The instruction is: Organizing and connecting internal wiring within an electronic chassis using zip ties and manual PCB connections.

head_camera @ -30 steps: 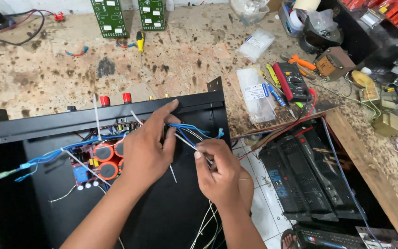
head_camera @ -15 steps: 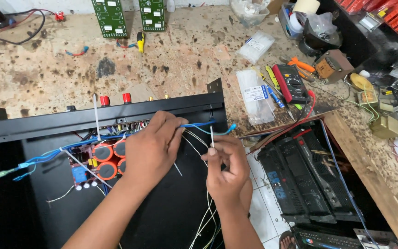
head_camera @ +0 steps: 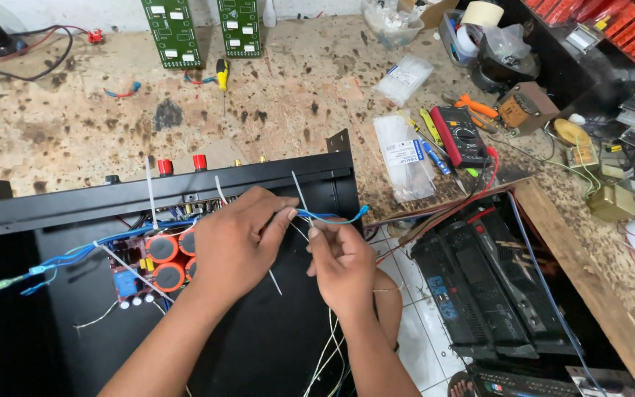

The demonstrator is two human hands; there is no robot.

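Both hands have risen toward chassis edge (head_camera: 185,197); left hand (head_camera: 233,242) and right hand (head_camera: 341,265) pinch blue wires (head_camera: 328,216).

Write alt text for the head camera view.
Two bare hands, left hand and right hand, pinch a bundle of blue wires with a white cable tie over an open black amplifier chassis. Orange capacitors sit inside; a multimeter lies on the stained workbench.

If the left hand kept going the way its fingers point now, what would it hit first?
The left hand points right and slightly up, along the blue wires. It would probably meet the fingertips of the right hand first, since they sit almost against it. Depth between them is unclear.
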